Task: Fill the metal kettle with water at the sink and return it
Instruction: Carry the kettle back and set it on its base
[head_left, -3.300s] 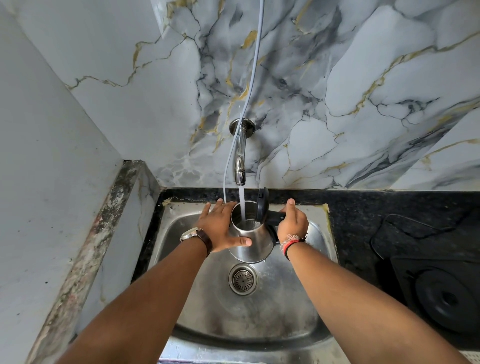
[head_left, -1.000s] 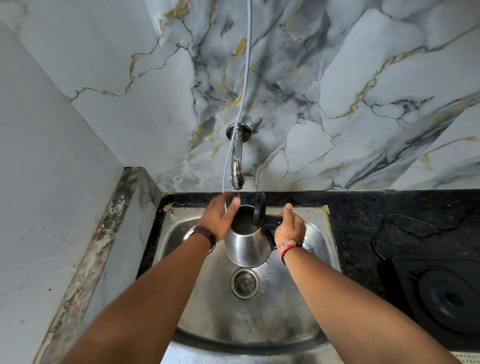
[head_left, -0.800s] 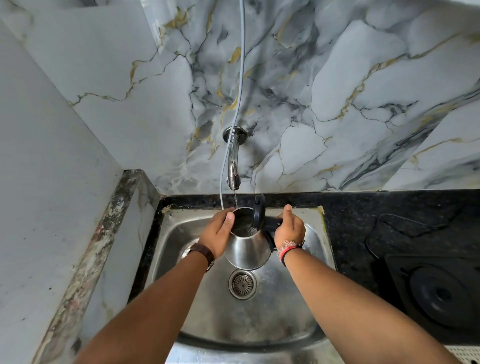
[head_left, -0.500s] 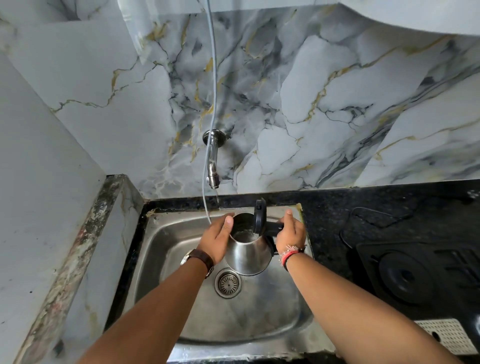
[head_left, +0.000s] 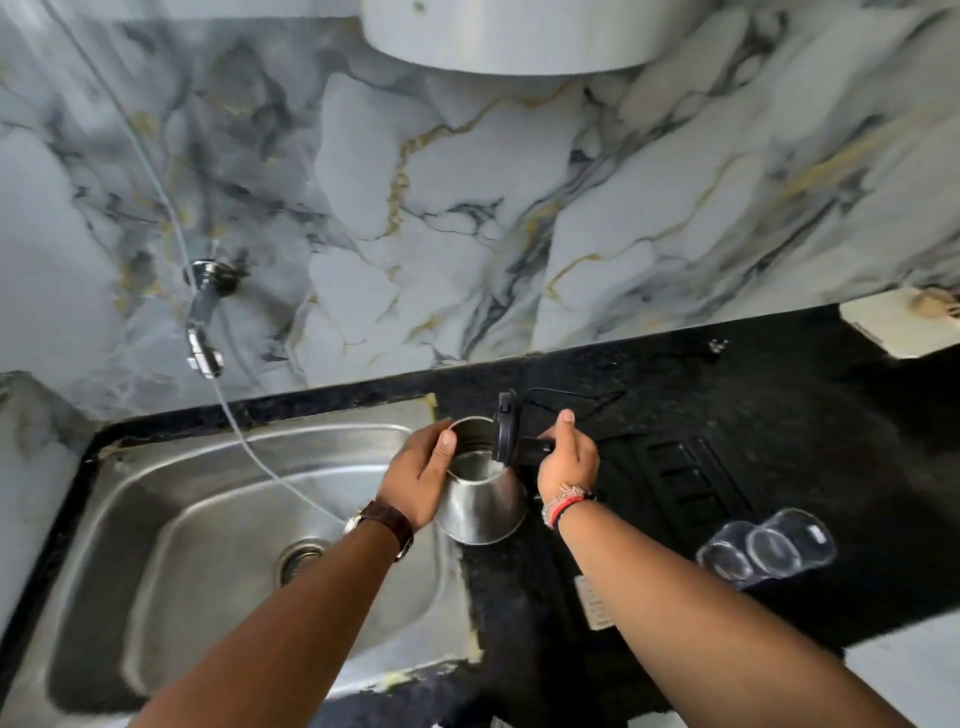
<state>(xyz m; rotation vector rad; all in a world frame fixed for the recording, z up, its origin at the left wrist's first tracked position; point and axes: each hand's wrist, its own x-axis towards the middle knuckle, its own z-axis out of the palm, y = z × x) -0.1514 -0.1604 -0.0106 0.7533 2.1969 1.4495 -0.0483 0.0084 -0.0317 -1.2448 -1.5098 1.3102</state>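
Both arms reach forward. The left hand (head_left: 415, 480) is curled against the side of the shiny metal cone-shaped kettle (head_left: 480, 501), with the thumb up at the rim. The right hand (head_left: 567, 460) is closed tight around the kettle's black handle (head_left: 530, 451), thumb pointing up. The kettle sits between the two hands, held up over the edge where the steel sink (head_left: 171, 478) meets the black stone counter (head_left: 779, 395). There is one kettle, one sink, one silver tap (head_left: 205, 317) far off to the left of the left hand, and three clear glass cups (head_left: 766, 548) lying in a row to the right of the right hand. The kettle's black round lid (head_left: 506, 434) stands open, and water shows inside.
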